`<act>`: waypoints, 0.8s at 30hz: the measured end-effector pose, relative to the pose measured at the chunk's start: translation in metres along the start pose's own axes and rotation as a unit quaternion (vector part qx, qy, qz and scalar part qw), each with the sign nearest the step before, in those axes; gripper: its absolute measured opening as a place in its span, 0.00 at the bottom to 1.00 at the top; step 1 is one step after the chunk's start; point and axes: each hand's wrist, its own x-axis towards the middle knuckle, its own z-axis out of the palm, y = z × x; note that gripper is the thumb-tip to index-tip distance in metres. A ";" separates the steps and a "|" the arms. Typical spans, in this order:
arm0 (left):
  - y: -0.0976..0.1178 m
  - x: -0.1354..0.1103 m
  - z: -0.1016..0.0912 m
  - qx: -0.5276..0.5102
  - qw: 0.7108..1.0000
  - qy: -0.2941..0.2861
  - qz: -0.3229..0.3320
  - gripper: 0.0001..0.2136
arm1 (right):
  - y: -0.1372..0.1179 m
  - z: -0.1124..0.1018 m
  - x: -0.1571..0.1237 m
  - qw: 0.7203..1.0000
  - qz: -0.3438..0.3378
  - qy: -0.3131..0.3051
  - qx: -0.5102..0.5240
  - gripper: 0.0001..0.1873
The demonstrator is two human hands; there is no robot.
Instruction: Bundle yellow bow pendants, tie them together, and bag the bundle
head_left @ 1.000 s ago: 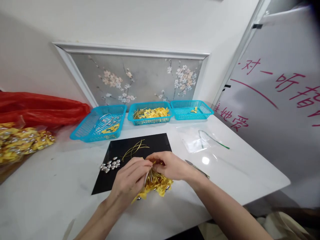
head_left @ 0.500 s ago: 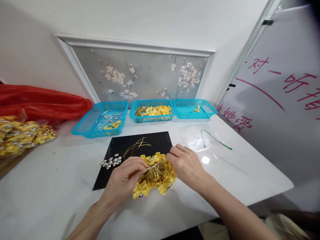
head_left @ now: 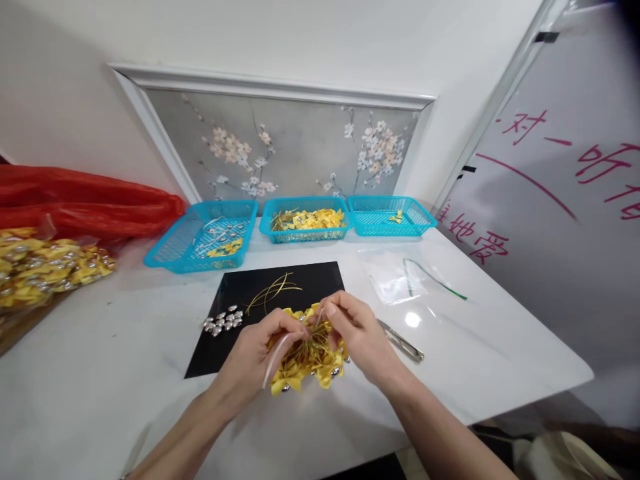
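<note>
A bunch of yellow ribbon flowers (head_left: 300, 380) with silver beads lies in front of me, its gold wire stems (head_left: 313, 348) gathered in the middle and facing up. My left hand (head_left: 255, 350) is closed at the left of the stems, pinching a whitish cord (head_left: 274, 360) whose free length hangs across the fingers. At the upper right of the stems, my right hand (head_left: 355, 330) is closed in a pinch on a thin pale strand, seemingly the same cord. Fingers partly hide the flowers and stems.
A black mat (head_left: 295, 287) carries silver beads (head_left: 223, 321) and gold wires (head_left: 274, 290). Behind stand blue baskets (head_left: 167, 257). To the right lie a slim metal tool (head_left: 407, 345), clear plastic (head_left: 390, 280) and a green strand (head_left: 440, 287). Bagged flowers (head_left: 45, 267) are at left.
My right hand has moved left and inward over the stems, uncovering the metal tool. The cord's white tail now shows along my left hand.
</note>
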 end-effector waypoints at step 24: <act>-0.001 0.013 0.006 0.002 0.998 -0.053 -0.042 0.08 | 0.017 -0.010 0.007 0.974 -0.062 -0.080 -0.202 0.10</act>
